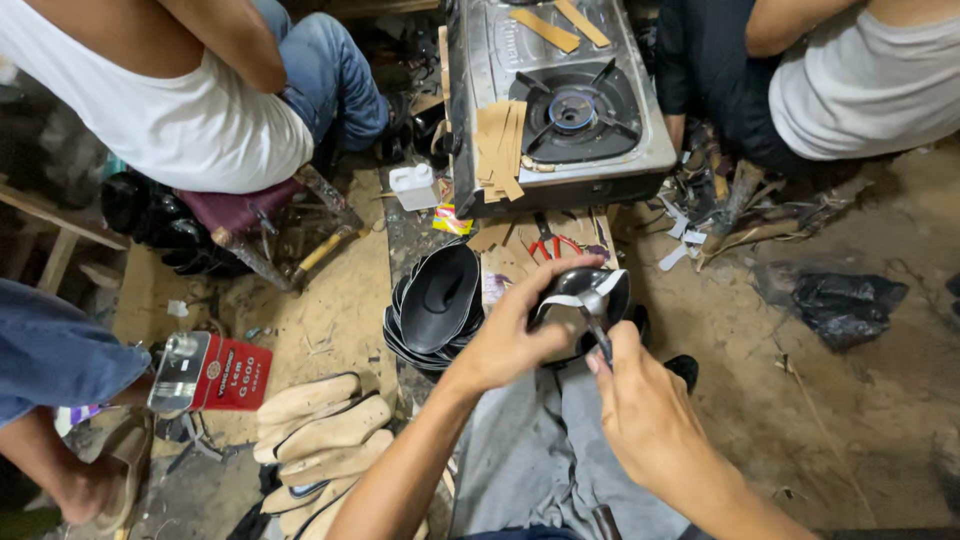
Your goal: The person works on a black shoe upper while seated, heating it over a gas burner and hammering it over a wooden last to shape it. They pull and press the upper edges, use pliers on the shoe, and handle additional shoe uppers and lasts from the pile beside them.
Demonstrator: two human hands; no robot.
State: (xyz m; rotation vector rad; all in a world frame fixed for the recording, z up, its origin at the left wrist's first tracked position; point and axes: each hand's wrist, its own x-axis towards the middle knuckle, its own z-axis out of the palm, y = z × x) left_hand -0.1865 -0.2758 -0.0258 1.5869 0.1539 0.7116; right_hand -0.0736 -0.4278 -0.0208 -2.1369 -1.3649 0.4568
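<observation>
My left hand (510, 330) grips a black shoe upper (575, 295) with a white strip across it, held over my grey-trousered lap. My right hand (640, 410) pinches a thin dark tool (598, 335) whose tip touches the shoe. Just left of my left hand stands a stack of black shoe soles (435, 305).
A metal gas stove (560, 100) with tan strips on it sits ahead, red pliers (548, 243) below it. Two seated people flank it. Tan insoles (320, 425) and a red tin (215, 372) lie at left. A black bag (840, 305) lies on the dirt floor at right.
</observation>
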